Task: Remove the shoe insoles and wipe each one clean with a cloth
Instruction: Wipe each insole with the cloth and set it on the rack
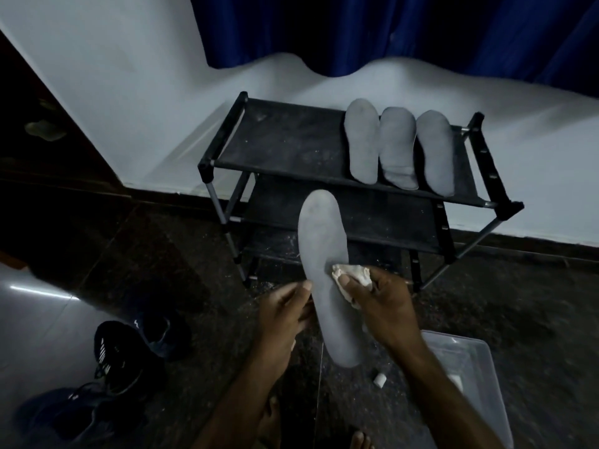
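Down by the floor in front of the shoe rack (291, 140), we've got one grey insole (324, 270) held up in mid-air, toe end pointing at the rack. Our left hand (285, 314) grips its left edge, thumb on top and fingers curled underneath. Our right hand (382, 303) is bunched round a crumpled pale cloth (351, 275) and pressing it on the insole's right edge, about halfway along.

Room-wise: the rack's top shelf has three more insoles (397, 147) lying side by side at its right end, heels reaching the front edge, and the left half of that shelf is bare fabric. Lower shelves are dusty.

Bottom right, a clear plastic tub (486, 384) sits on the floor just beside our right forearm; can't really tell what's in it, something pale. Dark sneakers (123, 351) are piled on the floor at lower left, well apart from the rack.
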The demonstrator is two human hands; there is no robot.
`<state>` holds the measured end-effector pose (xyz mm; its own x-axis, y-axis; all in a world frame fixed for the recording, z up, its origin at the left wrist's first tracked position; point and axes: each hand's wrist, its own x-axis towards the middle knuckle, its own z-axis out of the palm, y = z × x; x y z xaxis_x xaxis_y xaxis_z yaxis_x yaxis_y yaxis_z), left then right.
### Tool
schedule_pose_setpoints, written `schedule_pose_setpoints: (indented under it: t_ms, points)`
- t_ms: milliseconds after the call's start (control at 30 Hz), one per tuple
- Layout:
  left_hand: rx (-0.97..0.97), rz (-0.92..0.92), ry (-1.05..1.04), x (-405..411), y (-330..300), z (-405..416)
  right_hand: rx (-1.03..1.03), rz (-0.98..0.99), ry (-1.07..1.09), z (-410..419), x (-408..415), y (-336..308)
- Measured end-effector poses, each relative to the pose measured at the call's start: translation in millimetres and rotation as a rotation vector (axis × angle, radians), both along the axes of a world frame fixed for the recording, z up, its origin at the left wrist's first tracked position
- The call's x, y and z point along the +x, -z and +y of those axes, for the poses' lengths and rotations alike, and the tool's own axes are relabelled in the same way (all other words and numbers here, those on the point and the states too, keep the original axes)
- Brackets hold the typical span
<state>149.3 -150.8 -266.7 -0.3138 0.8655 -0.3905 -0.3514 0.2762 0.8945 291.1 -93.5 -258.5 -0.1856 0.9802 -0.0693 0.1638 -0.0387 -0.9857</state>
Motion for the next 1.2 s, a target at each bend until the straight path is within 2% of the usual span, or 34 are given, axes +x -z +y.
schedule_pose_setpoints:
  t_ms: [200,367,567,667,967,1200]
  points:
    - [0.057,0.114,0.018,-19.9,-25.8,43.2,0.022,0.095,0.030,27.3,-12.4,-20.6]
    - [0.103,0.163,0.029,-38.5,-56.3,104.0,0.085,0.030,0.019,82.3,-28.0,-46.4]
    - [0.107,0.137,0.040,-58.1,-95.4,176.6,0.190,-0.042,0.033,160.5,-46.7,-85.3]
    - [0.108,0.120,0.063,-63.5,-109.3,202.1,0.179,-0.055,0.049,191.1,-58.0,-89.0]
    - [0.004,0.158,0.078,-82.6,-74.8,256.5,0.115,-0.102,0.077,237.9,-74.6,-53.6]
    - [-0.015,0.268,0.099,-89.7,-66.0,286.6,0.142,-0.160,0.102,261.2,-75.5,-38.9]
